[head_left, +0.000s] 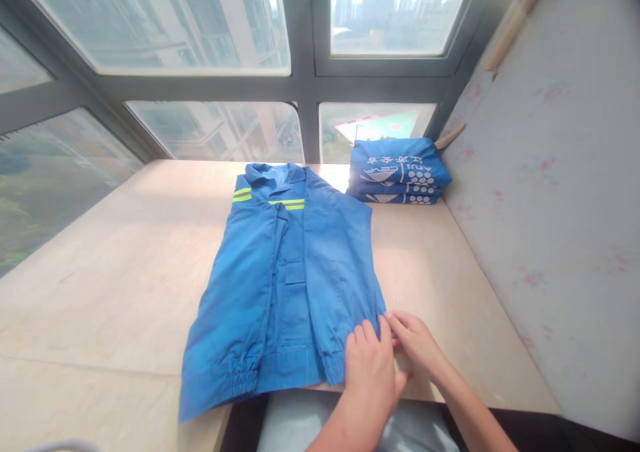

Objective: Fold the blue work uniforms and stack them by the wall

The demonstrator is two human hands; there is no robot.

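A blue work jacket [290, 272] with yellow-green reflective stripes lies on the light tabletop, collar toward the window. Both sleeves are folded inward over its front, their elastic cuffs near the hem. At the jacket's lower right corner, my left hand [371, 362] rests on the cloth, its fingers bent over the edge beside the right cuff. Close by on the right, my right hand [413, 342] pinches the jacket's side edge between thumb and fingers.
A stack of folded blue garments [397, 172] with white printing stands at the back right. Windows with grey frames [305, 85] rise behind the table [115, 272]. A flowered wall [560, 205] borders the right side.
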